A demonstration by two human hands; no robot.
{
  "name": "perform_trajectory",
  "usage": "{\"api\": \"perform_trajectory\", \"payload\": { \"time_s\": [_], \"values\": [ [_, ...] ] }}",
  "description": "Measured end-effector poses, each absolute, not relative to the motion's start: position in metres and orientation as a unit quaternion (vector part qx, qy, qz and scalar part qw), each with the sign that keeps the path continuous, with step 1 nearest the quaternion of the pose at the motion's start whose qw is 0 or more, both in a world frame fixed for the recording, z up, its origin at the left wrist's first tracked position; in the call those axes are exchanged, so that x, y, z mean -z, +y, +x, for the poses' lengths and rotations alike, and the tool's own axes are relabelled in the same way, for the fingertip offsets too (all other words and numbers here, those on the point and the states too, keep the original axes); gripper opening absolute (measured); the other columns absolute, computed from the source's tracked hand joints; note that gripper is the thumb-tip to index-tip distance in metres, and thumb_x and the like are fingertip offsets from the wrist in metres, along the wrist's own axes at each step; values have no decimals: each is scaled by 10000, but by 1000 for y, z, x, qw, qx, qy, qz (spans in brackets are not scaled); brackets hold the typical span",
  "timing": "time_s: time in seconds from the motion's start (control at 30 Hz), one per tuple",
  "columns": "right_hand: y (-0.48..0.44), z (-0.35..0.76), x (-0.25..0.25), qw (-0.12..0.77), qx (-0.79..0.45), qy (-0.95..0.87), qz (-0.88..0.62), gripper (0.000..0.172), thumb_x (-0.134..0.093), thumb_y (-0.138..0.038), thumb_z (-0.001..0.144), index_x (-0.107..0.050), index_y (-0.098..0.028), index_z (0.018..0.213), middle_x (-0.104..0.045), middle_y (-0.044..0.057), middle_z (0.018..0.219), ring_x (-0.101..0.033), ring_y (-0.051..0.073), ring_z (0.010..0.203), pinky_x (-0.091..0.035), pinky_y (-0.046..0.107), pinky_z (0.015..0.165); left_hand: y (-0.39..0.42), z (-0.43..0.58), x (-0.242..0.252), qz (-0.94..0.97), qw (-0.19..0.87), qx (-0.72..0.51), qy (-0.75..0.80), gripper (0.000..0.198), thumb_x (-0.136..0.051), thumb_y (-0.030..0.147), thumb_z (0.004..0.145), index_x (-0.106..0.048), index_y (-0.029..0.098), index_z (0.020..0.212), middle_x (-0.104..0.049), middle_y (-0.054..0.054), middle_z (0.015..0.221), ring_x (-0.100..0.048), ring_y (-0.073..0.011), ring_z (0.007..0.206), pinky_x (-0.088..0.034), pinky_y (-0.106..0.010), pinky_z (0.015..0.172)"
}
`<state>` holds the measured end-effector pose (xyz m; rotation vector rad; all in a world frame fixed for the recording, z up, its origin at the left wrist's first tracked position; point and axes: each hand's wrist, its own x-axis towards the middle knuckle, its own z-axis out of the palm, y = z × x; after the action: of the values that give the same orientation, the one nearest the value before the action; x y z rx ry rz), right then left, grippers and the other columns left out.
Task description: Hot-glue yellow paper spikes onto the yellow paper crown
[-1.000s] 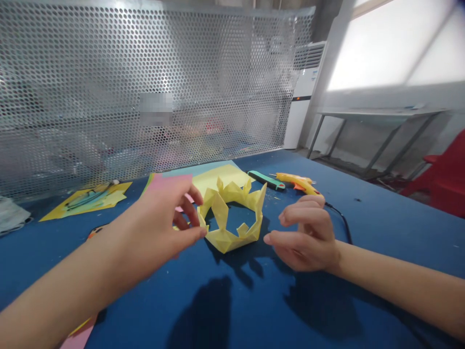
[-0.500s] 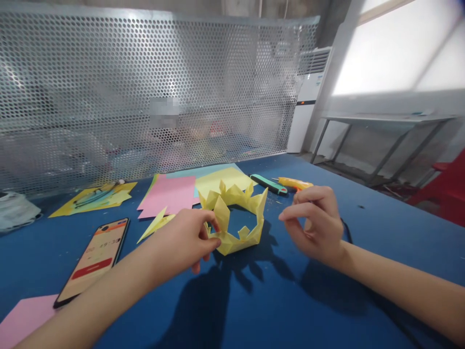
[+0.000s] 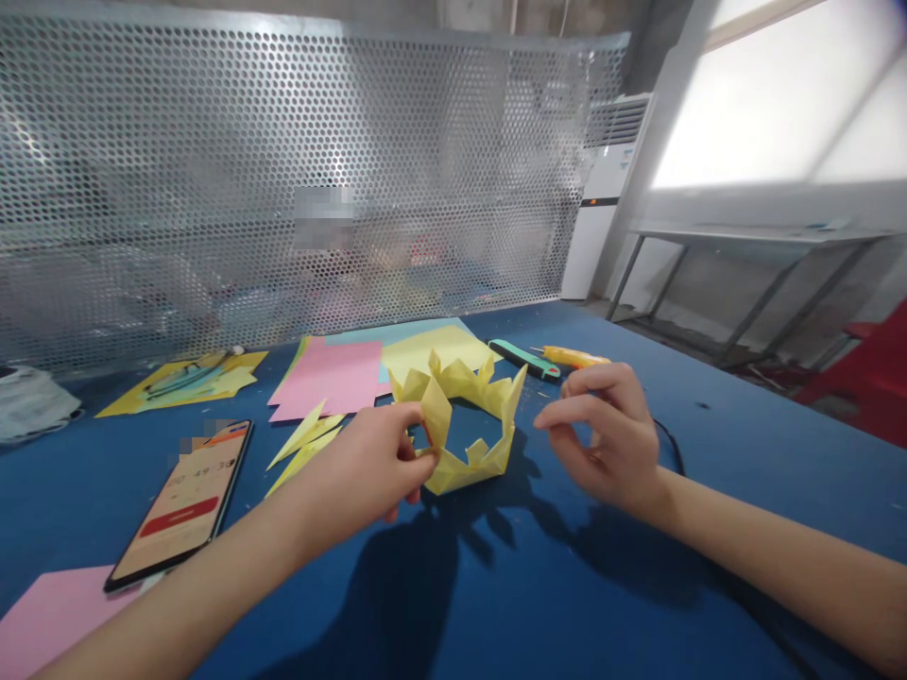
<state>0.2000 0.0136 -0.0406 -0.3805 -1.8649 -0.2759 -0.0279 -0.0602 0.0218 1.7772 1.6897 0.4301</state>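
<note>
A crown folded from yellow paper (image 3: 468,474) stands upright on the blue table, its pointed tips ringing an open middle. My left hand (image 3: 386,453) pinches a tall point on the crown's near left side between thumb and forefinger. To the right of the crown, and apart from it, my right hand (image 3: 602,430) hovers with thumb and forefinger tips together around a small gap; nothing shows in it. Folded yellow paper pieces (image 3: 301,449) lie just left of the crown, partly behind my left hand.
Behind the crown lie pink sheets (image 3: 340,378) and a pale yellow sheet (image 3: 432,348). A green-and-black tool (image 3: 524,359) and a yellow-handled tool (image 3: 573,356) are near my right hand. A phone (image 3: 184,510) rests at left. A perforated metal screen (image 3: 248,189) borders the back.
My left hand has moved slightly right and up, its fingers now on the crown's near left point. My right hand has shifted a little left. The crown stays in place.
</note>
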Motion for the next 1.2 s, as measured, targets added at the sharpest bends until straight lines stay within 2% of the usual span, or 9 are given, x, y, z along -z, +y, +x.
{"api": "perform_trajectory", "payload": {
  "time_s": [0.43, 0.93, 1.2],
  "values": [
    [13, 200, 40, 561, 129, -799, -174, 231, -551, -20, 783, -595, -243, 822, -452, 9, 834, -485, 152, 757, -411, 353, 660, -64, -23, -23, 671, 344, -158, 638, 66, -500, 267, 823, -556, 233, 832, -471, 118, 448, -391, -54, 322, -316, -153, 356],
    [11, 198, 38, 553, 141, -802, -173, 225, -547, -23, 789, -599, -241, 813, -457, 7, 820, -494, 144, 755, -417, 338, 658, -62, -27, -19, 674, 362, -163, 623, 71, -500, 260, 815, -542, 223, 771, -467, 112, 464, -418, -60, 347, -317, -159, 355],
    [11, 197, 38, 557, 141, -800, -174, 216, -552, -31, 788, -600, -241, 802, -464, 5, 817, -494, 145, 751, -415, 340, 660, -62, -25, -19, 661, 387, -168, 621, 69, -498, 263, 810, -555, 225, 814, -488, 107, 478, -422, -59, 353, -314, -160, 356]
  ]
}}
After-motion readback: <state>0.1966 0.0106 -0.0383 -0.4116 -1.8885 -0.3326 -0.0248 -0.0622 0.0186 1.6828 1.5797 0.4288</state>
